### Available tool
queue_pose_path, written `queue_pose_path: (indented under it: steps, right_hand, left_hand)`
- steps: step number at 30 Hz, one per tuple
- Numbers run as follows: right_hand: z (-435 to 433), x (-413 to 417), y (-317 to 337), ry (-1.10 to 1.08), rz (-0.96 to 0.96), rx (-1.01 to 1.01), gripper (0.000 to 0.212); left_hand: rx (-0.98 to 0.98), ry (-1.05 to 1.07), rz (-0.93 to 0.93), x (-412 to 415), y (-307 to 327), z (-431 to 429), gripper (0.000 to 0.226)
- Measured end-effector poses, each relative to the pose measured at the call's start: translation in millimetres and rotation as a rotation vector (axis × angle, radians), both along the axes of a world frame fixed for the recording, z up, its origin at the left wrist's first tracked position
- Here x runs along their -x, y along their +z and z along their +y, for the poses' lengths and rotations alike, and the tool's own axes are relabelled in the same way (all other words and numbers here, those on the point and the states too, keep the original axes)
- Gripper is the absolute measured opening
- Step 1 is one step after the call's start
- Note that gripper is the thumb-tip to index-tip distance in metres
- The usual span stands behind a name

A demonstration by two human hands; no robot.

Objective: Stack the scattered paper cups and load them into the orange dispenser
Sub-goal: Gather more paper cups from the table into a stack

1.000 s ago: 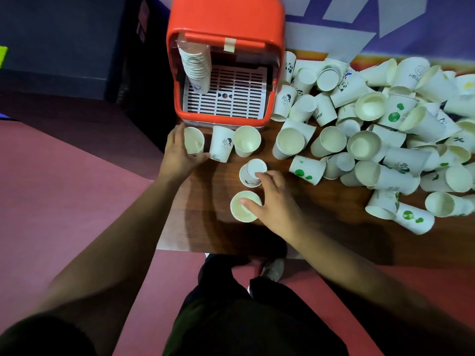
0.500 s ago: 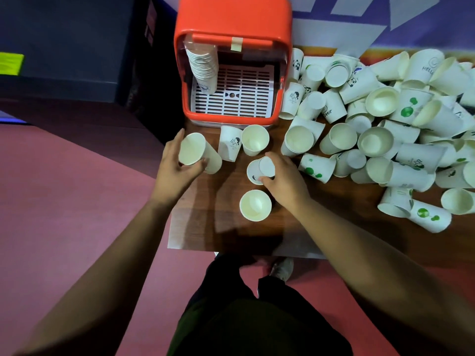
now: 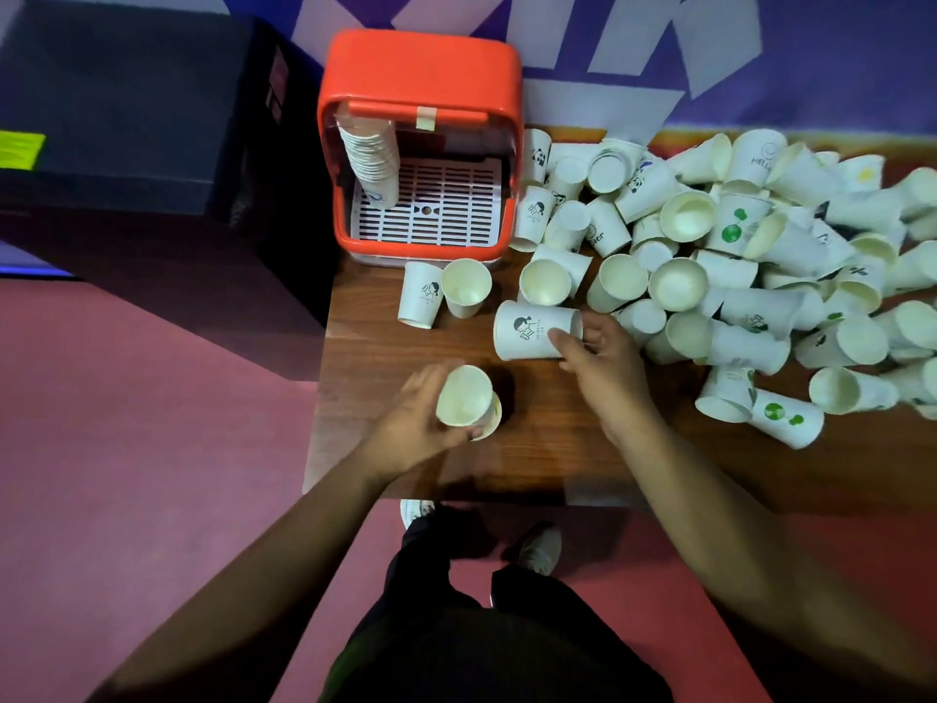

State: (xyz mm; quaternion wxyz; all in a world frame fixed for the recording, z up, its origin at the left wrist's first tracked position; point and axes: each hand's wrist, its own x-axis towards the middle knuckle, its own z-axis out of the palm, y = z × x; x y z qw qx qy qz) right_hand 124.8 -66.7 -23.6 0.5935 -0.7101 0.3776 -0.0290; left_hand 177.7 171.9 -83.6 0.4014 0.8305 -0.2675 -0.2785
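Here's the pairing: a plain cup (image 3: 464, 402), mouth tipped up toward the camera, sits in the left hand (image 3: 413, 431), whose fingers curl round its side, and it looks to be going into a second cup (image 3: 491, 417) peeking out underneath, near the front edge of the table (image 3: 385, 357). How deep it's seated I can't tell. Just across, the right hand (image 3: 606, 365) grips a printed cup (image 3: 532, 331) by its narrow end, the cup lying sideways just above the wood, next in line, I'd judge.

Farther back, the orange dispenser (image 3: 421, 98) already carries a loaded stack (image 3: 369, 157) on its left side, so some work is banked. Two loose cups (image 3: 446, 295) stand just in front of it. And then the heap (image 3: 760, 266) on the right (dozens of cups, tumbled every way), hardly dented. Early days: most of the stacking and loading is left.

Against half a second ago: the left hand has swung away from the dispenser's front corner, bringing its cup down to the lone upright one that stood near the table edge. The right hand, then pinching the printed cup on the table, now has it turned on its side and lifted a touch.
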Motion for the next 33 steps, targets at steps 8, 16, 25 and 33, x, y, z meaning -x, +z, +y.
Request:
queue_pose_path:
  steps: [8, 16, 25, 33]
  right_hand:
    - [10, 27, -5, -0.083, 0.057, -0.482, 0.032]
    - [34, 29, 3, 0.084, 0.075, -0.622, 0.032]
    - [49, 32, -32, 0.206, 0.287, -0.108, 0.064]
    - [62, 43, -56, 0.531, 0.303, 0.03, 0.051]
  left_hand:
    - [-0.119, -0.091, -0.042, 10, -4, -5, 0.124]
    - [0.351, 0.189, 0.299, 5, 45, -3, 0.075]
    - [-0.022, -0.058, -0.135, -1, 22, 12, 0.087]
    - [-0.074, -0.108, 0.067, 5, -11, -1, 0.091]
